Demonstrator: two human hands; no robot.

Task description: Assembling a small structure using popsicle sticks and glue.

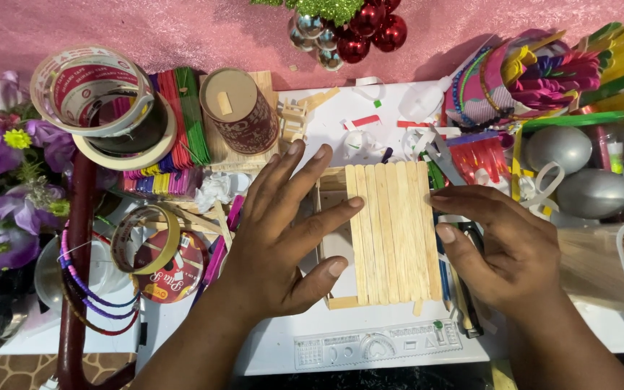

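Stick panel (393,232) between both hands, hemmed.

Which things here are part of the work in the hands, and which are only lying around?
In use: left hand, right hand, plain wooden stick panel, wooden frame under it.
Lying about: tape rolls, paper cup, coloured sticks, red baubles, silver eggs.

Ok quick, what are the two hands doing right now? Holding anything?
Left hand: open, fingers spread, fingertips pressing the left edge of the wooden stick panel; gripping nothing.
Right hand: open, fingertips against the panel's right edge; gripping nothing.
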